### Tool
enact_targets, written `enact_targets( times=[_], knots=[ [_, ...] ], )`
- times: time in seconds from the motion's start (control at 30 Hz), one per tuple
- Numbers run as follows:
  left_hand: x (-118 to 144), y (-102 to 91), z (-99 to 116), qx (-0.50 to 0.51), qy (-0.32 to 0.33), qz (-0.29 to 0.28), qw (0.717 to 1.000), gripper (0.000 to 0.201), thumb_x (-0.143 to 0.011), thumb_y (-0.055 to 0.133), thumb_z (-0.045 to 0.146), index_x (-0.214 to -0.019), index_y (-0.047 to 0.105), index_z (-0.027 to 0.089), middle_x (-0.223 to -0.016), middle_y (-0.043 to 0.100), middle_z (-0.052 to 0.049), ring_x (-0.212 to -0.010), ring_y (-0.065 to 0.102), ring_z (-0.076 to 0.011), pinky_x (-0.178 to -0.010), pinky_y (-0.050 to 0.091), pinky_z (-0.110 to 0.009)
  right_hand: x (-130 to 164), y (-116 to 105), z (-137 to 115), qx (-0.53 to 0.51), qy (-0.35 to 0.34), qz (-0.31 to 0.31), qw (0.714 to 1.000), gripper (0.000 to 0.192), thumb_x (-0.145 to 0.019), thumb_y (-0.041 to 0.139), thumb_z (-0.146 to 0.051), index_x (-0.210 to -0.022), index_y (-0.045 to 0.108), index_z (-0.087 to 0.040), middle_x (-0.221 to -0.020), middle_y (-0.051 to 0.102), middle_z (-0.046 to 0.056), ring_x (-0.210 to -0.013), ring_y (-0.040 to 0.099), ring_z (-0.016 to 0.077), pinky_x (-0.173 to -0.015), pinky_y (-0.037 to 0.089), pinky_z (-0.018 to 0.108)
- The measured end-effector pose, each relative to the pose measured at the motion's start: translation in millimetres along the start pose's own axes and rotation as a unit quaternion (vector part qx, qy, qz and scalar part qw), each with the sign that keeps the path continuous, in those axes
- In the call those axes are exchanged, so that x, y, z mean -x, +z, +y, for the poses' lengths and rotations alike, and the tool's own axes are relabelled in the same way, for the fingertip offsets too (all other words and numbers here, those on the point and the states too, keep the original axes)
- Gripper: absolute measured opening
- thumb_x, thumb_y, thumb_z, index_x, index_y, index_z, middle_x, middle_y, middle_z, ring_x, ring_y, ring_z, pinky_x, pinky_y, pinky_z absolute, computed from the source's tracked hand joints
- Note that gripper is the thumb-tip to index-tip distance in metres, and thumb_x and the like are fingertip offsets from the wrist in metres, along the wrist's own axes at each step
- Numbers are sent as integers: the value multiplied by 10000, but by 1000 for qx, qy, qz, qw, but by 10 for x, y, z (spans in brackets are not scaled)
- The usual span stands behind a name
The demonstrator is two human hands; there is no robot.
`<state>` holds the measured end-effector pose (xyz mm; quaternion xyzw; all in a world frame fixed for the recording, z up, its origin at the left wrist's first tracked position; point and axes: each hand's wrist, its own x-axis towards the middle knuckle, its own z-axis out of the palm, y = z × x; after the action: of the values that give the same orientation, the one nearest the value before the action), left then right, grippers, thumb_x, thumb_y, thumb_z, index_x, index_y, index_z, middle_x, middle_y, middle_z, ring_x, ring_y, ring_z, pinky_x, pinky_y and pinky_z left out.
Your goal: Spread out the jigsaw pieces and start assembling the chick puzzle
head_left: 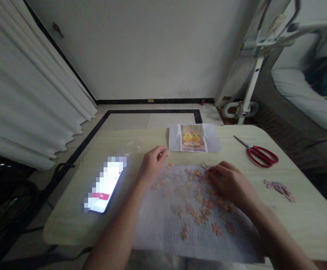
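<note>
Red scissors (250, 147): right, blades aimed far-left
Phone (114, 182): left, lit
Puzzle pieces (200, 217): strewn, axes mixed
Left hand (153, 160): curled, grip unclear
Right hand (228, 178): covering pieces, grip unclear

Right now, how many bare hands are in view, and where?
2: the left hand by the near left corner of the printed picture, and the right hand at the puzzle pieces on the white sheet. No other hand shows.

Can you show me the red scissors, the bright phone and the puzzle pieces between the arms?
Scissors (249, 147): head view, where the red handles begin.
Phone (107, 183): head view, middle of the glowing screen.
Puzzle pieces (198, 218): head view, on an orange clump.
</note>
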<state>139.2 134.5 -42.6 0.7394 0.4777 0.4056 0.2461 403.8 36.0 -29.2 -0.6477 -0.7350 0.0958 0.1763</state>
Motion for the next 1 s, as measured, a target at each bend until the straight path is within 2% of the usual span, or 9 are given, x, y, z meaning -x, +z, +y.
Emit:
enact_targets(
  times=[0.17,0.37,0.47,0.6,0.73,1.0],
  knots=[
    [-11,-26,30,-21,0,26,999,177,-890,557,282,-963,674,172,-881,731,-32,-759,678,-140,-702,512,-214,-56,-48,-42,-40,-2,0,999,151,-893,552,-233,-907,697,-192,-922,648,65,-839,625,198,-749,481,300],
    [-25,-47,7,-33,-14,56,998,216,-890,540,314,-985,677,176,-853,724,-23,-705,668,-136,-697,522,-223,-315,-315,-15,-89,-13,37,995,130,-865,583,-202,-945,683,-184,-853,651,41,-698,580,149,-656,442,264],
    [-30,-37,-32,-38,-5,55,998,247,-891,535,333,-1008,683,175,-889,728,-36,-735,675,-146,-706,526,-231,-429,-407,42,-87,-17,3,996,103,-852,596,-196,-876,696,-192,-806,651,30,-666,562,139,-639,423,258],
    [-25,-32,-45,-62,2,56,997,281,-880,566,353,-1059,689,174,-896,739,-45,-743,684,-162,-695,524,-238,-426,-344,108,-104,-20,-44,993,103,-844,605,-196,-850,707,-199,-799,638,24,-670,564,134,-647,426,253],
    [-13,-45,-18,-84,17,60,995,225,-878,595,343,-983,718,187,-907,749,-45,-773,695,-168,-706,524,-236,-342,-248,137,-128,-23,-66,989,113,-848,618,-240,-893,717,-210,-855,624,30,-734,594,143,-692,449,259],
    [-6,-61,-33,-82,49,49,994,185,-889,582,286,-963,723,192,-946,749,-51,-821,698,-165,-737,528,-232,-292,-292,93,-76,-19,-102,992,82,-822,671,-297,-834,720,-232,-891,624,30,-777,613,162,-742,454,284]
  ],
)
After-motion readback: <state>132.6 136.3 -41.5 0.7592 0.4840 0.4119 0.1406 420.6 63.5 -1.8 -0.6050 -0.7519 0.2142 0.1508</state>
